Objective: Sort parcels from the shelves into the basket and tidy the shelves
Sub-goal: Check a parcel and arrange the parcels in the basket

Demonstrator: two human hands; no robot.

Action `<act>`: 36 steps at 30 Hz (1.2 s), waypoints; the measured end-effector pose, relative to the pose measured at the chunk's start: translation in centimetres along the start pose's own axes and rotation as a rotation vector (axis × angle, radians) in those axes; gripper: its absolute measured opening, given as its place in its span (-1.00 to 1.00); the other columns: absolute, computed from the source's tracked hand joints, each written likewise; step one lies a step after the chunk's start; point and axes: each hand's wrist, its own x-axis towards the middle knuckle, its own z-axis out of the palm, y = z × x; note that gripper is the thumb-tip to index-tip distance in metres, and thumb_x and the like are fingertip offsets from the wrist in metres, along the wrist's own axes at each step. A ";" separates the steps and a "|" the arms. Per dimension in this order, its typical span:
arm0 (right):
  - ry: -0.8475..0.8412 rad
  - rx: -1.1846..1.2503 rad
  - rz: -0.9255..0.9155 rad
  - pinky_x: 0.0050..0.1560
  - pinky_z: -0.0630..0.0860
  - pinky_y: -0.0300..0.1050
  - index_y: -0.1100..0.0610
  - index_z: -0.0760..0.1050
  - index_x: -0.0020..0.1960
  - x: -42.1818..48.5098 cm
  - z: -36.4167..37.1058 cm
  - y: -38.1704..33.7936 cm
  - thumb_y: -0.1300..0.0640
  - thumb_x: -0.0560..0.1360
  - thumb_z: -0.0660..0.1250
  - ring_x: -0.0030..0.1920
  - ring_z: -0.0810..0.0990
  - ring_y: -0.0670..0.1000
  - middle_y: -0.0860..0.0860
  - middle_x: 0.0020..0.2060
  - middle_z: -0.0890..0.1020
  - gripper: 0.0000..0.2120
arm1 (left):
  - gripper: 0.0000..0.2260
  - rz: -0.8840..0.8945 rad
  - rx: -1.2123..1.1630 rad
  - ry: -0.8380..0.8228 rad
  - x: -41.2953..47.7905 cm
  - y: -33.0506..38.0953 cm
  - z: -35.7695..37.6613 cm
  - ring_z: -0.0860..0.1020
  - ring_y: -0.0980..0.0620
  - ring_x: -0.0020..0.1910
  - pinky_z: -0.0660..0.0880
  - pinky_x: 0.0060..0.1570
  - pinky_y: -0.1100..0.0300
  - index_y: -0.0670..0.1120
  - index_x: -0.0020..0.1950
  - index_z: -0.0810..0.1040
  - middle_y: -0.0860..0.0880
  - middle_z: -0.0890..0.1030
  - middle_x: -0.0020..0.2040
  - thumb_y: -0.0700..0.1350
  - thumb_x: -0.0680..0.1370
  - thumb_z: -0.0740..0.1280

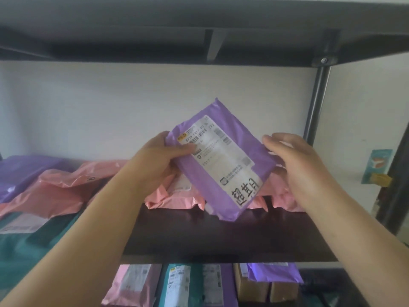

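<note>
A purple parcel [221, 138] with a white shipping label is held tilted above the dark shelf board [199, 235]. My left hand [159, 158] grips its left edge, thumb lying across the label. Just off the parcel's right edge is my right hand [294, 160], fingers relaxed and spread; whether it touches the parcel I cannot tell. Pink parcels [174, 196] lie on the shelf behind and below the held one. No basket is in view.
More pink [55, 191], purple [24, 171] and teal parcels [26, 244] are piled on the shelf's left side. The shelf below holds upright pink, teal and purple parcels [177, 284] and a cardboard box [265, 289]. A black post [316, 103] stands at right under the upper shelf.
</note>
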 end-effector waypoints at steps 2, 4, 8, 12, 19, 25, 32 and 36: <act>-0.166 -0.201 0.008 0.09 0.60 0.02 0.04 0.56 0.20 -0.5 -0.1 -0.6 -0.17 0.39 0.46 -0.02 0.71 0.00 -0.03 -0.03 0.72 -0.54 | -0.65 0.022 0.105 -0.001 0.0 0.5 -0.2 0.68 -0.10 0.03 0.61 -0.13 0.17 -0.26 0.27 0.48 -0.17 0.68 0.09 -0.32 0.49 0.39; -0.297 -0.257 0.056 0.11 0.61 0.08 0.04 0.59 0.17 -1.2 0.1 -0.6 -0.14 0.36 0.47 -0.03 0.73 0.02 -0.04 -0.05 0.74 -0.55 | -0.65 0.042 0.115 0.035 0.1 0.5 0.0 0.69 -0.07 0.02 0.62 -0.13 0.17 -0.22 0.25 0.51 -0.14 0.70 0.07 -0.30 0.47 0.42; -0.285 -0.143 0.069 0.07 0.66 0.00 0.09 0.58 0.13 -2.2 0.9 -0.1 0.06 0.49 0.45 -0.08 0.74 -0.04 -0.06 -0.10 0.75 -0.76 | -0.75 0.041 -0.024 0.176 0.1 -0.2 0.9 0.70 -0.06 -0.05 0.64 -0.13 0.13 -0.20 0.16 0.57 -0.12 0.72 -0.02 -0.27 0.49 0.42; -0.171 -0.051 0.065 0.15 0.62 0.08 0.11 0.56 0.14 -2.0 1.4 0.6 0.04 0.51 0.45 -0.01 0.73 0.01 -0.02 -0.05 0.74 -0.75 | -0.72 -0.049 0.082 0.116 -0.5 -1.7 2.1 0.68 -0.13 0.02 0.59 0.07 -0.10 -0.17 0.18 0.57 -0.12 0.72 0.01 -0.08 0.53 0.41; -0.130 0.022 0.033 0.22 0.54 0.14 0.03 0.60 -0.01 -1.5 1.0 1.1 -0.19 0.31 0.53 0.09 0.69 0.12 -0.01 -0.02 0.73 -0.61 | -0.64 -0.032 0.273 0.214 -1.8 -2.9 4.0 0.72 -0.04 -0.13 0.59 0.10 -0.09 -0.11 0.01 0.63 -0.05 0.74 -0.15 0.18 0.53 0.35; -0.273 0.158 0.123 0.02 0.66 0.08 0.26 0.53 0.24 -2.5 0.0 1.4 0.07 0.44 0.43 0.02 0.72 0.18 0.15 0.06 0.71 -0.56 | -0.64 0.043 0.227 0.311 -2.6 -2.4 4.5 0.72 0.00 -0.19 0.62 0.04 -0.03 -0.09 -0.03 0.63 -0.02 0.73 -0.19 0.19 0.56 0.29; -0.209 0.209 0.115 0.02 0.67 0.11 0.34 0.57 0.14 -2.8 -0.7 2.5 0.21 0.44 0.43 0.05 0.69 0.28 0.23 0.04 0.70 -0.68 | -0.63 0.049 0.129 0.350 -3.1 -2.2 4.9 0.71 0.05 -0.26 0.61 -0.15 0.09 0.01 -0.17 0.64 0.02 0.72 -0.25 0.19 0.61 0.19; -0.230 0.269 0.155 -0.08 0.70 -0.03 0.30 0.59 0.04 -2.9 -0.8 2.8 0.23 0.46 0.40 0.00 0.71 0.21 0.24 0.06 0.69 -0.81 | -0.62 0.058 0.099 0.316 -3.4 -1.8 5.0 0.71 -0.01 -0.22 0.63 -0.04 0.00 0.06 -0.20 0.67 -0.03 0.73 -0.22 0.20 0.61 0.18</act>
